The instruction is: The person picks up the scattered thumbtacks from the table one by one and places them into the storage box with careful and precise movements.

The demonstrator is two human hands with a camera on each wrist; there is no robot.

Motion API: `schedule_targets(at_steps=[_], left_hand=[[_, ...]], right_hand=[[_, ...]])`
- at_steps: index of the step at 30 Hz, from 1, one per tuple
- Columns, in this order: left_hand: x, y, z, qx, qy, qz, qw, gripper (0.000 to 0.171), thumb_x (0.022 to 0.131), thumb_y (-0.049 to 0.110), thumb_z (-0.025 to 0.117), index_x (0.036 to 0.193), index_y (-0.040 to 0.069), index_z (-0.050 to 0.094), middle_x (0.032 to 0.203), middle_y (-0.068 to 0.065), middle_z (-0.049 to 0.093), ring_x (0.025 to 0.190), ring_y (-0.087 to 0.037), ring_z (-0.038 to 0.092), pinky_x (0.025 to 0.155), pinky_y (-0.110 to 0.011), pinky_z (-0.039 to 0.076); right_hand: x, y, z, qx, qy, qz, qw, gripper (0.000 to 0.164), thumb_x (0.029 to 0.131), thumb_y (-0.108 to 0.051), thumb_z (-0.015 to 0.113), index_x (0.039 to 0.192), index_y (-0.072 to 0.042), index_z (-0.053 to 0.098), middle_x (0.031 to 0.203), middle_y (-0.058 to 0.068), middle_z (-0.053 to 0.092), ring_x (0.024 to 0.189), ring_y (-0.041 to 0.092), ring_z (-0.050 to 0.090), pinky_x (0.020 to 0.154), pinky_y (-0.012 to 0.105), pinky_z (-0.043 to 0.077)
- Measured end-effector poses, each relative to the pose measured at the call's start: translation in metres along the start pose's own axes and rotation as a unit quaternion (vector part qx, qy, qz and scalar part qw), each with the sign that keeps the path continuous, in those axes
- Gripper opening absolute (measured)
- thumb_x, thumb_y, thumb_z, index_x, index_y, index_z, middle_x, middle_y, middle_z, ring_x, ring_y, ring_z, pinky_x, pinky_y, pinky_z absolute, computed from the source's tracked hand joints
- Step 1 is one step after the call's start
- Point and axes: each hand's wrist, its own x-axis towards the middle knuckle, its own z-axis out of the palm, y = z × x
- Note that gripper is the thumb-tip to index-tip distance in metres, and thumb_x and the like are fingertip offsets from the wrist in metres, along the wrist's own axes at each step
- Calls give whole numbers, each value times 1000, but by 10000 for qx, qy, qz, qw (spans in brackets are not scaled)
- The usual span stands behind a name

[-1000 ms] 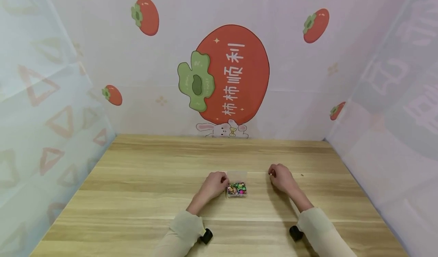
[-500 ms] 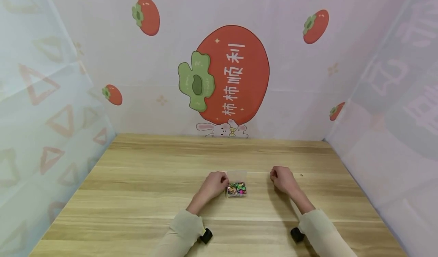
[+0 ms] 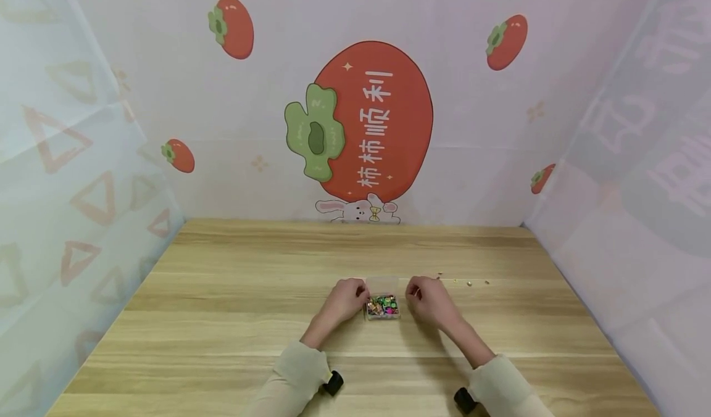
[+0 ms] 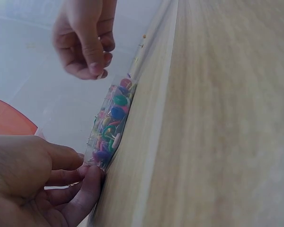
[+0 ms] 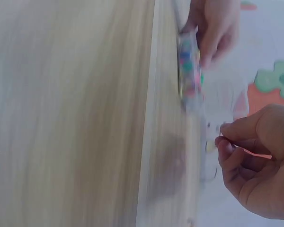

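Observation:
A small clear plastic box stands on the wooden table with its see-through lid raised at the back. Bright round-headed thumbtacks and other small coloured pieces fill it. My left hand pinches the box's left end between thumb and fingers, as the left wrist view shows. To the right of the box, my right hand hovers with thumb and forefinger together. A small pale piece pokes out between those fingertips; its kind is hidden by them.
Several tiny gold-coloured tacks lie scattered on the table right of the box, beyond my right hand. A white printed cloth with persimmons rises at the table's back edge, and pale cloths flank both sides.
My right hand has moved left, up beside the box, uncovering several tiny tacks on the table where it was. The left hand keeps its grip on the box.

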Motion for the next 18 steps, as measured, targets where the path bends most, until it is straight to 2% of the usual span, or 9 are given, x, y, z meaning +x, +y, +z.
schedule_targets(at_steps=[4,9,14,18], left_hand=[[1,-1,0,34,26,29,10000,20,97,10,58,80,10,67,70,1,61,57,-9,44,54,-22,36],[1,-2,0,48,3,9,10000,18,96,10,59,79,10,66,69,1,60,57,-8,45,54,-21,37],[1,-2,0,27,-27,-7,10000,18,96,10,59,80,9,66,68,1,58,57,-8,45,54,-21,36],[1,-1,0,32,-10,6,10000,17,96,10,60,80,9,66,69,1,59,58,-8,45,55,-21,37]], right_hand=[[3,-20,10,188,-83,-280,9994,15,80,7,68,78,-8,66,74,0,65,67,9,58,60,22,48],[10,-37,21,165,-194,-606,9978,13,84,2,70,80,-9,66,74,-2,64,66,7,55,59,20,45],[12,-43,26,83,-239,-731,9970,8,86,-1,71,85,-9,67,77,-2,65,66,5,56,59,19,45],[10,-39,19,168,-245,-603,9977,5,87,-1,69,87,-6,69,78,-1,67,67,6,58,60,20,47]])
